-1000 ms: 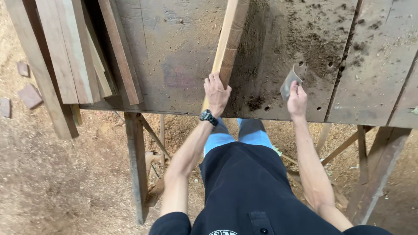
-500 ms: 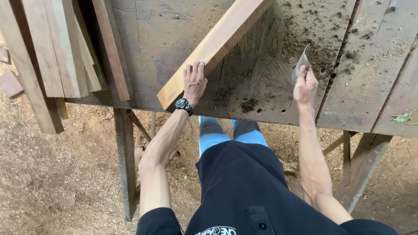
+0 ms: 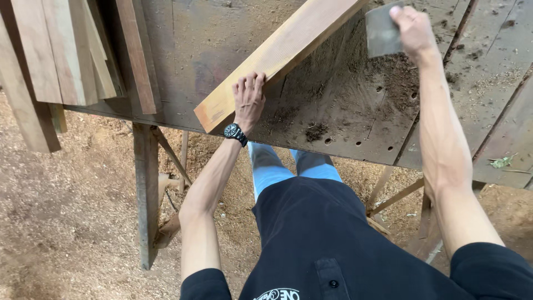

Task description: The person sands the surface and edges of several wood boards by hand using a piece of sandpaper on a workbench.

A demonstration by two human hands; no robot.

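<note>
One person at a dusty workbench, seen from above. Left hand lies flat, palm down, on the near end of a single reddish plank; fingers spread and pressing its top face and edge, not wrapped round it. A black wristwatch sits on that wrist. The plank lies on the bench and runs diagonally, its cut end towards 7 o'clock, its far end out of frame towards 1 o'clock. Right hand, at 1 o'clock, is closed on one grey rectangular block, probably an abrasive pad; fingers curled over its top edge, thumb hidden. The block hovers just beside the plank's far stretch; I cannot tell whether it touches the wood. Judgement on progress: the plank is steadied and the block is brought up to it, so the rubbing of this board looks barely under way or about to start; its visible face is clean and even, but how much is finished cannot be read. Sawdust and dark debris lie on the bench at 5 o'clock of the left hand. Count: one plank in hand, one block, one watch, and a stack of other boards at 10 o'clock, five or six, edges overlapping so the count is unsure. Sawdust-covered floor below.
</note>
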